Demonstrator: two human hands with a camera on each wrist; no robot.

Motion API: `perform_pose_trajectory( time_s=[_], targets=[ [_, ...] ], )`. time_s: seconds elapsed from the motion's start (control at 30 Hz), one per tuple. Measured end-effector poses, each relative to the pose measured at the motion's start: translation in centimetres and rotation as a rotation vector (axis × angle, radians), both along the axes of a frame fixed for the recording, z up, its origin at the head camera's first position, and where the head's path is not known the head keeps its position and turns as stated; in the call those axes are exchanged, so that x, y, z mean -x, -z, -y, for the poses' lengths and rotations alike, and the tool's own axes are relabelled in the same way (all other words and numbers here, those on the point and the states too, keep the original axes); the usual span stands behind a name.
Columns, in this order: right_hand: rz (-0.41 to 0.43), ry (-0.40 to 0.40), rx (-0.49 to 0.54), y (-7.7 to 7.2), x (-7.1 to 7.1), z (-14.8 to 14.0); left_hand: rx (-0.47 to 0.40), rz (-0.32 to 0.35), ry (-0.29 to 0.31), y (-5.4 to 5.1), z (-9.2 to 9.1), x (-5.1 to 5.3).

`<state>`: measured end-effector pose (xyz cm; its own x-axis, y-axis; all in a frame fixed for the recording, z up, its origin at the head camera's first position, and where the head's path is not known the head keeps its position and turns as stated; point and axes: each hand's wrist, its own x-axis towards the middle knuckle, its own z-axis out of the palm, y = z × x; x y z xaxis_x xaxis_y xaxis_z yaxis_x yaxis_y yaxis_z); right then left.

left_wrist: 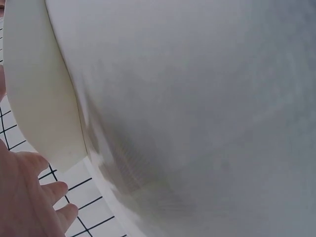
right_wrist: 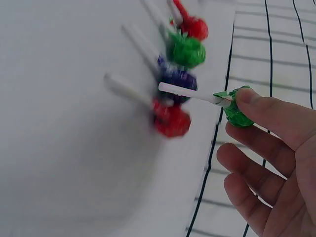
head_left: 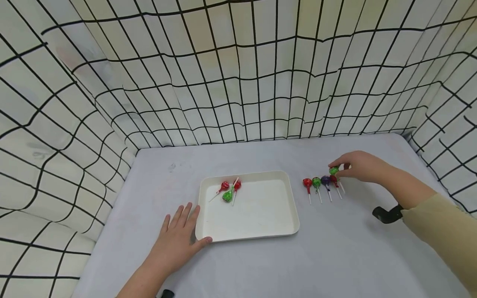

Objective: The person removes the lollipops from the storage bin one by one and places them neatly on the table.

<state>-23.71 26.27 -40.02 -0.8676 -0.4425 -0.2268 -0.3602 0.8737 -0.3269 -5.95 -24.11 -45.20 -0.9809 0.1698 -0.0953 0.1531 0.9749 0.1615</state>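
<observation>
Between thumb and index finger my right hand (head_left: 359, 167) pinches a green lollipop (right_wrist: 239, 107) by its wrapped head, the white stick pointing away from the palm. It is held just over the right end of a row on the table: a red lollipop (head_left: 307, 184), a green lollipop (head_left: 316, 183), a purple lollipop (head_left: 326, 181) and another red lollipop (right_wrist: 172, 121). With fingers spread, my left hand (head_left: 177, 240) rests at the left edge of a white tray (head_left: 257, 236). In the tray's upper left lie two red lollipops (head_left: 225, 186) and a green lollipop (head_left: 227, 196).
A white cloth covers the table (head_left: 261, 269). White walls with a black grid (head_left: 242, 82) stand at the back and both sides. A black strap piece (head_left: 387, 215) sits at the right wrist, beside a beige sleeve (head_left: 436, 231).
</observation>
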Motion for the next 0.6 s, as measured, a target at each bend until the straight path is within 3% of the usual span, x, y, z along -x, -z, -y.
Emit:
perform_pose_trajectory(
  time_s=[0.13, 0.33, 0.6],
  targets=[
    [-0.008, 0.045, 0.016, 0.2, -0.2, -2.3, 0.001, 0.003, -0.003, 0.1, 0.0, 0.1],
    [0.025, 0.088, 0.022, 0.5, -0.1, -3.5, -0.018, 0.005, -0.003, 0.4, 0.1, 0.1],
    [0.11, 0.057, 0.003, 2.1, 0.5, -3.7, -0.008, -0.009, 0.002, 0.3, 0.1, 0.1]
  ],
)
